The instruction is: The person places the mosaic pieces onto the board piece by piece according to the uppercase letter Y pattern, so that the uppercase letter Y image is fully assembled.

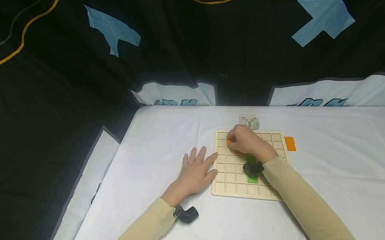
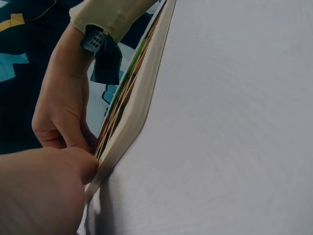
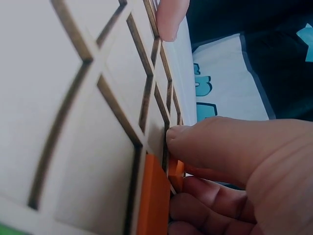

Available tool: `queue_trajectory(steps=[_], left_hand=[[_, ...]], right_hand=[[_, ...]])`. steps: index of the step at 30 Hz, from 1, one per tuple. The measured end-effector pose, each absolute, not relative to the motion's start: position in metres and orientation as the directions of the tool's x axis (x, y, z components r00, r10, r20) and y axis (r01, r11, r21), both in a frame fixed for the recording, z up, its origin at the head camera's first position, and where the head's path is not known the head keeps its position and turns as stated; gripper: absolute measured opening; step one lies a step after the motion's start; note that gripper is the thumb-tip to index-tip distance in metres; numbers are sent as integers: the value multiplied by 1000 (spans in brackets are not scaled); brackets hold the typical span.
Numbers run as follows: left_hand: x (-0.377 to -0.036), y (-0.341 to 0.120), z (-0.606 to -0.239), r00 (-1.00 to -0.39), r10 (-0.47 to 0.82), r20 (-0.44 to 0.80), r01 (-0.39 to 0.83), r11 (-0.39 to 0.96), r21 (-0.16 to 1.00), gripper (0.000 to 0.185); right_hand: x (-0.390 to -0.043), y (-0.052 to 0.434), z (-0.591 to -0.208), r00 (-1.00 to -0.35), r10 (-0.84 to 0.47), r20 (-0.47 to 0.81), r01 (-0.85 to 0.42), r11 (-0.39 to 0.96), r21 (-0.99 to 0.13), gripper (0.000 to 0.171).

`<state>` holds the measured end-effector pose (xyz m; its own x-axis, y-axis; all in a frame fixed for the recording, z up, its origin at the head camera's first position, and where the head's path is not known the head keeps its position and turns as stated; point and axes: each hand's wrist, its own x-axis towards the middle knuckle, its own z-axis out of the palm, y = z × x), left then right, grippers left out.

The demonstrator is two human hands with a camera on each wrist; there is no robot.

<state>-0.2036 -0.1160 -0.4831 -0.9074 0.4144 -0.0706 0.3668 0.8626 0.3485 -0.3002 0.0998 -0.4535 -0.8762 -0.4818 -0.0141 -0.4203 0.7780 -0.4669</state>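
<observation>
Head view: a pale wooden grid board with square cells (image 1: pixel 233 171) lies flat on a white-clothed worktop (image 1: pixel 348 181). The right hand (image 1: pixel 249 142) sits over the board's far-left cells, its grip pinching a small orange flat tile (image 1: pixel 230 141) betw. thumb & curled fingers. The tile lies just ahead of the knuckles, toward the board's far-left corner, so the right hand is the nearer one by far. The left hand (image 1: pixel 196 171) lies flat & relaxed on the cloth, fingertips touching the board's left edge, holding nothing.

Right wrist view adds what the head view hides: the tile (image 3: pixel 154 196) is low against the board, its edge along a dark cell groove, thumb (image 3: pixel 215 147) on top.

Left wrist view shows only the board's edge (image 2: pixel 137 107) side-on.

Also on the board: a green strip (image 1: pixel 252 176) near the right wrist. Off it: a second orange tile (image 1: pixel 290 143) just beside the right edge; a small patterned card (image 1: pixel 249 121) beyond the far edge.
</observation>
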Motion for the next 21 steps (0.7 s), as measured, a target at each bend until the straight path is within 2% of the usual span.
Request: queue_trajectory(steps=[9, 21], left_hand=[[-203, -116, -483, -907, 415, -72, 366, 861, 353, 57], [-204, -116, -483, -908, 413, -72, 364, 862, 354, 57]], right_hand=[[-300, 100, -452, -874, -485, -12, -423, 773, -473, 16], [-299, 99, -451, -870, -493, -18, -433, 781, -451, 12]])
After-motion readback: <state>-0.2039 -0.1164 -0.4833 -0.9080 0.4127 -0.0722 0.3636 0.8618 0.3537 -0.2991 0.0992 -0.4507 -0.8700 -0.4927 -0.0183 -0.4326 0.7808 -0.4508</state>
